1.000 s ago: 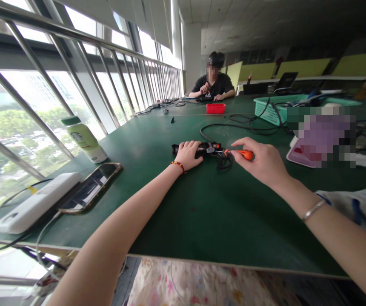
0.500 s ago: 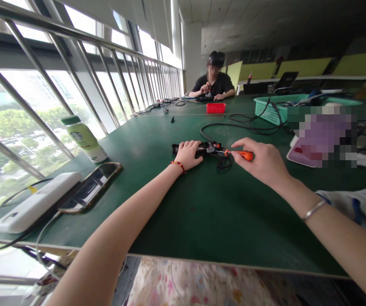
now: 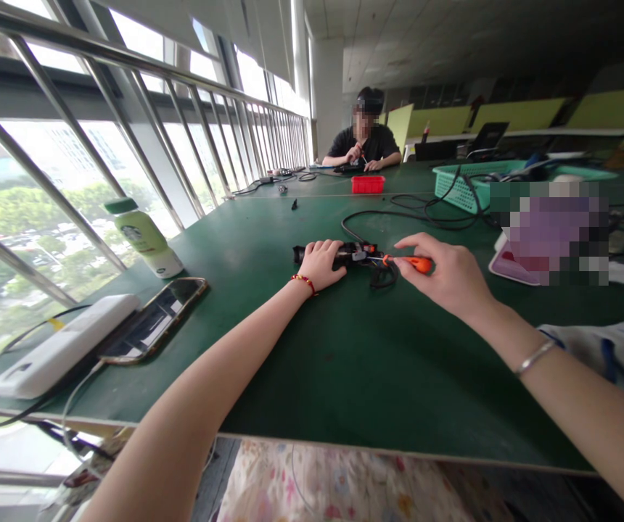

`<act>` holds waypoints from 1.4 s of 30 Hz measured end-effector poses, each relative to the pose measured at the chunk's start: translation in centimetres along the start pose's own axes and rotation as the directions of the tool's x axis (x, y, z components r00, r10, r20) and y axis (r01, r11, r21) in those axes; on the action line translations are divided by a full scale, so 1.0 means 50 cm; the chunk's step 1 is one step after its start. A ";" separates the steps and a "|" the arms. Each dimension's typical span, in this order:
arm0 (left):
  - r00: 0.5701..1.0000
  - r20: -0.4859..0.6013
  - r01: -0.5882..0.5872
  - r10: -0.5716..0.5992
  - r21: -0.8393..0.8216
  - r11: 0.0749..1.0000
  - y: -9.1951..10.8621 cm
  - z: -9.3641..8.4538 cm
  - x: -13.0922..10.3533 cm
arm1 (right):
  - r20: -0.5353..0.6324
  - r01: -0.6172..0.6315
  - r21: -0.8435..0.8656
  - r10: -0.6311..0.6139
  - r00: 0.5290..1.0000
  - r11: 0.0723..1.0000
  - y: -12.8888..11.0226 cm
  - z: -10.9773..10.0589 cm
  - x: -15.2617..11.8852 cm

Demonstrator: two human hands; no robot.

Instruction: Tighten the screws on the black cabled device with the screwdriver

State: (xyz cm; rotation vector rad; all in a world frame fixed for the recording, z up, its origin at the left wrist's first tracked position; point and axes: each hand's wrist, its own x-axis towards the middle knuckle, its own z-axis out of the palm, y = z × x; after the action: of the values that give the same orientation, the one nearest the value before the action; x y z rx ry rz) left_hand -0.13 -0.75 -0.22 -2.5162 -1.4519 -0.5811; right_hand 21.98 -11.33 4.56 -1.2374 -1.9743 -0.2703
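Over on the left I see a white box [image 3: 64, 346], a dark phone [image 3: 159, 319] beside it, and a green bottle [image 3: 146, 239] behind them. Next is the left hand [image 3: 320, 264], back side up, its arm reaching in from the bottom edge. Its fingers curl over a black gadget [image 3: 356, 254] and hold it on the green table [image 3: 312, 377], near the middle of my view. The hand covers part of the gadget, so I can't make out its whole shape. At its right end, a thin orange screwdriver [image 3: 419, 264] pokes in among small dark bits, and I can't see just what the tip touches. The right hand [image 3: 450, 272] comes from the low right, thumb and pointing finger pinched on the handle; its other fingers are mostly hidden. Past it, a purple thing [image 3: 551, 225] is all blurry squares, and the arm hides part of a gray cloth [image 3: 617, 351].
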 end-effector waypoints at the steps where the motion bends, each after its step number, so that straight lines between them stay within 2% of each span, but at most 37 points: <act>1: 1.000 -0.001 0.000 0.000 -0.001 1.000 0.000 0.000 0.000 | -0.020 0.006 0.011 -0.006 1.000 1.000 0.000 0.000 0.000; 6: 1.000 -0.003 0.002 -0.003 -0.007 1.000 0.001 0.000 0.000 | -0.100 0.083 0.065 -0.077 0.992 0.994 0.001 -0.002 0.000; 13: 1.000 0.000 -0.005 0.005 -0.002 1.000 0.000 0.000 0.001 | -0.006 0.023 -0.033 -0.023 1.000 0.999 0.002 0.001 -0.001; 19: 1.000 0.004 0.000 0.000 0.004 1.000 0.001 -0.001 0.000 | -0.082 0.097 0.059 -0.092 0.992 0.994 0.000 -0.005 0.000; 25: 1.000 0.006 0.001 -0.001 0.005 1.000 0.001 -0.002 0.000 | 0.009 0.066 -0.059 -0.065 0.998 0.996 0.003 0.002 -0.001; 33: 1.000 -0.005 -0.003 0.003 0.006 1.000 0.000 0.001 0.000 | -0.061 0.153 0.044 -0.150 0.987 0.987 0.003 0.001 0.000; 39: 1.000 -0.004 -0.007 0.007 0.007 1.000 -0.001 0.000 0.001 | 0.006 0.101 -0.046 -0.101 0.995 0.994 0.002 0.005 -0.002; 42: 1.000 -0.007 -0.009 0.009 0.008 1.000 -0.001 0.001 0.001 | -0.017 0.099 -0.022 -0.099 0.995 0.995 0.000 0.004 -0.001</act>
State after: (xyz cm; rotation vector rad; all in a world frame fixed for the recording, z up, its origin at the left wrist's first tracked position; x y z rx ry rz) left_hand -0.13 -0.66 -0.23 -2.5114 -1.4366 -0.5809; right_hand 21.90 -11.27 4.37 -1.1482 -2.0246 -0.3515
